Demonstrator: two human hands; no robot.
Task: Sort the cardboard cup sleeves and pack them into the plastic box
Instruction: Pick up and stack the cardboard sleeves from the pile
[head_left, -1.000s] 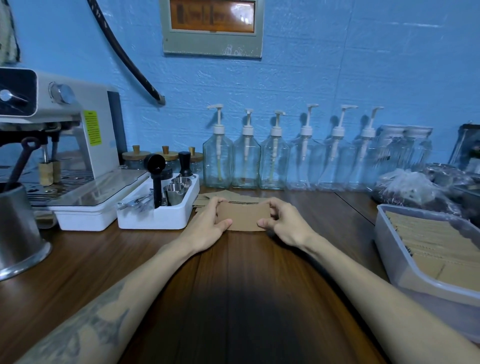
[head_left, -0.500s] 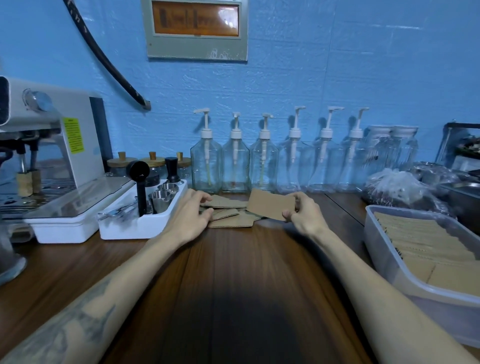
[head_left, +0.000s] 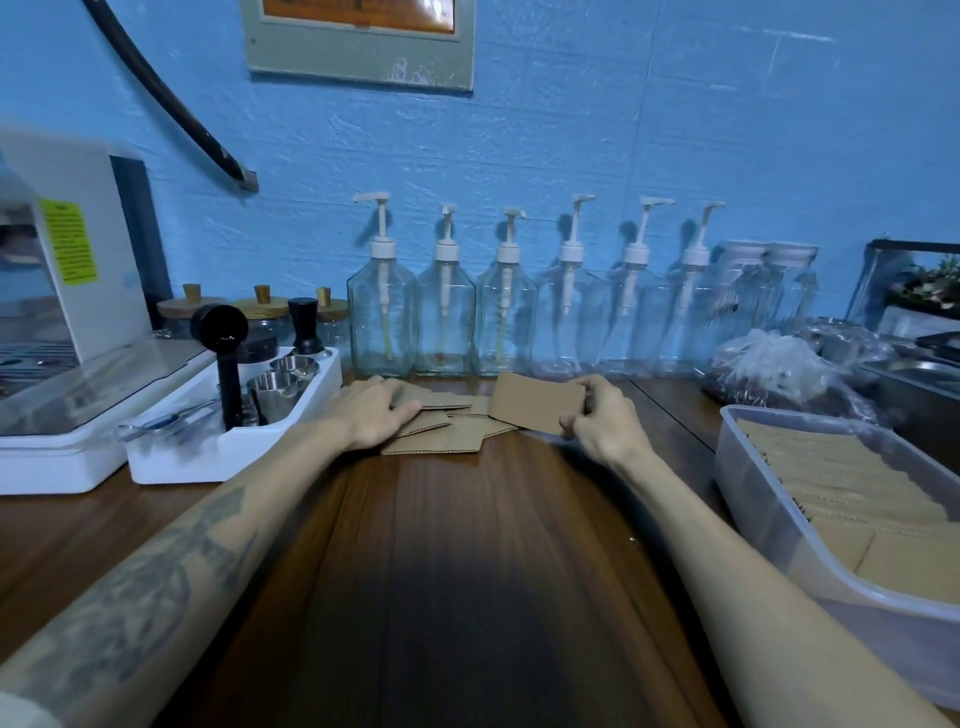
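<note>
My right hand (head_left: 605, 421) pinched a flat, brown, corrugated sleeve (head_left: 537, 401) while my left hand (head_left: 375, 415) lay open on the loose pile (head_left: 457, 434) on the wooden table (head_left: 467, 545).

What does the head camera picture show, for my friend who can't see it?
The right hand pinches one cardboard sleeve lifted above a wooden counter, while the left hand rests flat on a loose pile of sleeves. A plastic box of packed sleeves sits to the right.
</note>
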